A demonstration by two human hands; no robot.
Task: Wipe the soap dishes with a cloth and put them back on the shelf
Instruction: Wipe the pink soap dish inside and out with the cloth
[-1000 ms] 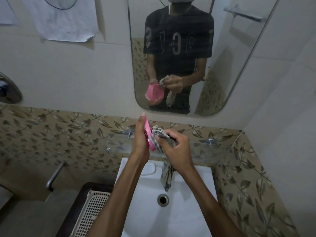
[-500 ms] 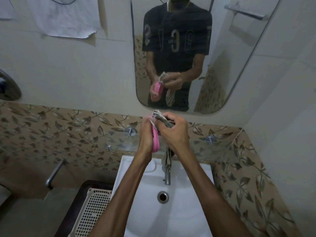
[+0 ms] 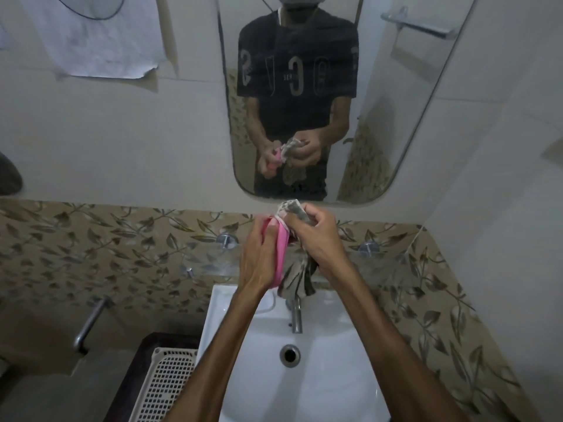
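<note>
My left hand (image 3: pixel 259 257) grips a pink soap dish (image 3: pixel 281 254), held on edge above the sink. My right hand (image 3: pixel 316 236) is closed on a grey patterned cloth (image 3: pixel 294 278), pressing a bunched part of it against the dish's top end. The rest of the cloth hangs down between my wrists. A glass shelf (image 3: pixel 213 266) on metal pegs runs along the leaf-patterned tiles behind my hands. The mirror (image 3: pixel 396 117) reflects the person holding dish and cloth.
A white sink (image 3: pixel 335 376) with a tap (image 3: pixel 296 318) and a drain (image 3: pixel 290 355) lies below my hands. A white perforated basket (image 3: pixel 164 385) sits to the lower left. A metal handle (image 3: pixel 90 324) sticks out from the left wall. Paper (image 3: pixel 100 41) hangs at the upper left.
The dish has turned from facing the mirror to edge-on. My right hand with the cloth has moved up to the dish's top end.
</note>
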